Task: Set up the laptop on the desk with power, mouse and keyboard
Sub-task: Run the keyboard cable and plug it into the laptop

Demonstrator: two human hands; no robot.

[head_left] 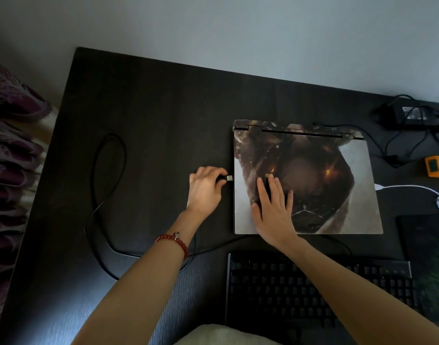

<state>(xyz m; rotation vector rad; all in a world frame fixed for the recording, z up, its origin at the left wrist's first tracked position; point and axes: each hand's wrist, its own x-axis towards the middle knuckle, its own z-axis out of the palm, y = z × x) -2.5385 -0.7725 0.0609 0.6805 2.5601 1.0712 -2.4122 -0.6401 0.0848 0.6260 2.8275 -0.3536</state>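
Note:
A closed laptop (337,175) with a picture skin on its lid lies on the dark desk (151,108). My left hand (204,189) pinches a black USB plug (227,178), its metal tip right at the laptop's left edge. The plug's black cable (106,195) loops over the desk to the left and runs back toward the black keyboard (313,290) in front of the laptop. My right hand (273,207) rests flat on the lid with straight fingers. A white cable (407,187) is plugged into the laptop's right side. The black power brick (412,115) lies at the back right.
An orange device (437,166) sits right of the laptop. A dark pad (425,245) lies at the right edge. Purple patterned fabric (11,145) hangs left of the desk. The wall runs along the desk's far edge.

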